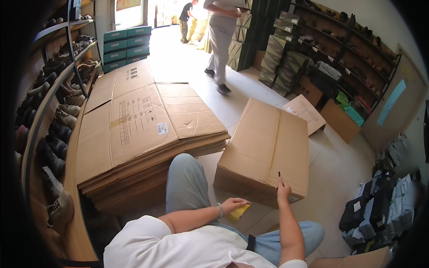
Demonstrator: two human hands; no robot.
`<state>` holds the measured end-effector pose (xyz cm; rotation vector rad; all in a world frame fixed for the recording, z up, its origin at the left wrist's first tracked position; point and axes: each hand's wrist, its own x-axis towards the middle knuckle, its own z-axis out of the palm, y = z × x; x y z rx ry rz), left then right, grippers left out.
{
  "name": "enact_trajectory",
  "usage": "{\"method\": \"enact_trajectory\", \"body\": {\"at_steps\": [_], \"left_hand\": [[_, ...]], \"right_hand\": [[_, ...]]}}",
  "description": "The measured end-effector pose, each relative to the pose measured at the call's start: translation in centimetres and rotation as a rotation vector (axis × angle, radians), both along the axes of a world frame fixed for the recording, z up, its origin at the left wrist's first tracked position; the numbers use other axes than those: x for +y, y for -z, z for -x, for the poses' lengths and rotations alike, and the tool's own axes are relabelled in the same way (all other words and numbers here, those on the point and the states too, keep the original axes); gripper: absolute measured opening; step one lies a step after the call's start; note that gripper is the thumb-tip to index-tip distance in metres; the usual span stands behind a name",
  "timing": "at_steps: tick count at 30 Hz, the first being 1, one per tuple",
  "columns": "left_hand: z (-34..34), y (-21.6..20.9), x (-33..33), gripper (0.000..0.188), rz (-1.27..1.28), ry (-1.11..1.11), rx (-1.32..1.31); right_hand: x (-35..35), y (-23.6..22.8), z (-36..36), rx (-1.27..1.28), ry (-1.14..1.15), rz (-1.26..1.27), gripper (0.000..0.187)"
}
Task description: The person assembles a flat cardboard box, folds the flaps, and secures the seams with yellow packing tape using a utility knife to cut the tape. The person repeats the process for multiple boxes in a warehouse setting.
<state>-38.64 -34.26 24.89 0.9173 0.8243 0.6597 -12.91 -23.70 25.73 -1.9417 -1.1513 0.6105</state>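
Observation:
A large closed cardboard box [261,143] stands on the floor in front of my knees, a seam running along its top. My right hand [283,191] is closed around a slim black object [279,174], pen- or cutter-like, too small to make out. It is by the box's near edge, and whether it touches the box I cannot tell. Lower and to the left, my left hand [233,205] grips a flat yellow piece [237,214], possibly tape or paper, hanging below the fingers. A bracelet circles the left wrist.
Flattened cartons [143,116] lie stacked at left beside a shoe rack [58,116]. Teal shoeboxes [126,44] rise behind them. A person [220,40] walks ahead; another person [185,20] stands farther off. Dark shoeboxes [277,58] and wrapped parcels [380,205] are at right.

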Motion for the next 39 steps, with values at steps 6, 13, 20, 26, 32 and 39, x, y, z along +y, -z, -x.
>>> {"method": "enact_trajectory", "body": {"at_steps": [6, 13, 20, 26, 32, 39], "left_hand": [[-0.2, 1.0, 0.1, 0.035, -0.049, -0.008, 0.018], [-0.9, 0.0, 0.3, 0.032, 0.091, -0.001, -0.029], [-1.7, 0.0, 0.5, 0.033, 0.058, -0.038, -0.034], [-2.2, 0.7, 0.4, 0.030, 0.043, -0.115, -0.009], [-2.3, 2.2, 0.8, 0.033, 0.014, -0.116, -0.010], [-2.7, 2.3, 1.2, 0.035, 0.064, -0.077, 0.008]], "right_hand": [[0.4, 3.0, -1.6, -0.030, -0.018, -0.096, 0.046], [2.9, 8.3, -3.9, -0.080, 0.027, -0.232, 0.030], [3.3, 5.8, -2.1, 0.780, 0.062, -0.068, 0.007], [5.0, 4.5, 2.4, 0.906, -0.038, -0.015, 0.004], [6.8, 4.4, 5.9, 0.727, 0.094, 0.007, 0.007], [8.6, 5.0, 7.1, 0.595, 0.093, 0.053, 0.017]]}}
